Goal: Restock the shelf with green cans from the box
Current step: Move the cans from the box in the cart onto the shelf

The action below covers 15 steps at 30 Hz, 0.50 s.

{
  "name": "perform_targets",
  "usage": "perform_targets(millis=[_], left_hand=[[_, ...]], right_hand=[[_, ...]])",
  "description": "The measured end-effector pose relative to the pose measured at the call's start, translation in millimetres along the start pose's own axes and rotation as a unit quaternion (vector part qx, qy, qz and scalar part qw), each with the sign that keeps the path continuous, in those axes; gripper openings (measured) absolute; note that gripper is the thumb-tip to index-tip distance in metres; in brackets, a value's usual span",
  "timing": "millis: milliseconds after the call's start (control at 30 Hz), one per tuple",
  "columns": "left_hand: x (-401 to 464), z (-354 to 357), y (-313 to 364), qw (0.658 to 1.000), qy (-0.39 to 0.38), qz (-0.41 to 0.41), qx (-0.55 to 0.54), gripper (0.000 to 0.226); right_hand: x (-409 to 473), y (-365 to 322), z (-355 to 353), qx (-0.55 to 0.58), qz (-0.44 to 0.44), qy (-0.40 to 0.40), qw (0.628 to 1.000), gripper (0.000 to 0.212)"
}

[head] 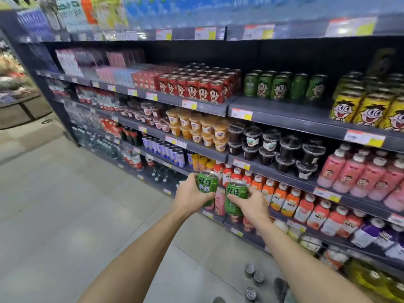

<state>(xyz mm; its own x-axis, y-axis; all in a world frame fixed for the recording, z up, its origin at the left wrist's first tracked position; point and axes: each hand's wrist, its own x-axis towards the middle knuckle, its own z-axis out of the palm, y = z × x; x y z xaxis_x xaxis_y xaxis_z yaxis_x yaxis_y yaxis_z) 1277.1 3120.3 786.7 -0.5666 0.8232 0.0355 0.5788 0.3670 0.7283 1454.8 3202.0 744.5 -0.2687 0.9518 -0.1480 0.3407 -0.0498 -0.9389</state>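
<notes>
Both forearms are bare to each grip, left (189, 196) and right (253, 204), without sleeves or jewellery.

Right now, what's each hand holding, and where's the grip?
Left hand holds a green can round its side; right hand holds a second green can round its lower side.

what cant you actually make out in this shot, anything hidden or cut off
- Box: the head view shows no box outline; only a few can tops sit at the bottom edge, blurred and partly cut off.
- Left hand and right hand: fingers cover much of each green can's label.
- Price tags: print too small and blurred to read.
- Top shelf goods: smeared by blur and cut by the upper edge.
- Green cans on the shelf: rear rows lost in shadow.
</notes>
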Motion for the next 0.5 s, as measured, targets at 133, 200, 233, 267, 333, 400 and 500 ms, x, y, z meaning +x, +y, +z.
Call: perform_targets(millis=[133,200,233,267,333,400,500], left_hand=[[71,-12,13,1.000,0.001,0.024,-0.011,0.070],[101,-13,16,0.999,0.009,0.036,-0.024,0.073],[114,-14,18,0.999,0.014,0.042,-0.029,0.074],[127,-14,18,0.998,0.016,0.050,-0.035,0.075],[151,-14,18,0.997,0.009,0.061,-0.049,0.080],[170,-12,19,0.996,0.003,0.072,-0.057,0.085],[201,-12,24,0.994,-0.014,0.094,-0.052,0.079]], right_hand=[[59,-28,12,0.027,-0.007,0.012,1.000,0.034],[87,-39,16,0.042,-0.022,0.016,0.999,0.036],[99,-45,17,0.046,-0.029,0.022,0.998,0.035],[110,-52,18,0.046,-0.037,0.028,0.998,0.033],[128,-62,20,0.047,-0.048,0.038,0.997,0.028],[142,-71,22,0.042,-0.056,0.041,0.997,0.024],[162,-87,25,0.038,-0.063,0.052,0.996,0.024]])
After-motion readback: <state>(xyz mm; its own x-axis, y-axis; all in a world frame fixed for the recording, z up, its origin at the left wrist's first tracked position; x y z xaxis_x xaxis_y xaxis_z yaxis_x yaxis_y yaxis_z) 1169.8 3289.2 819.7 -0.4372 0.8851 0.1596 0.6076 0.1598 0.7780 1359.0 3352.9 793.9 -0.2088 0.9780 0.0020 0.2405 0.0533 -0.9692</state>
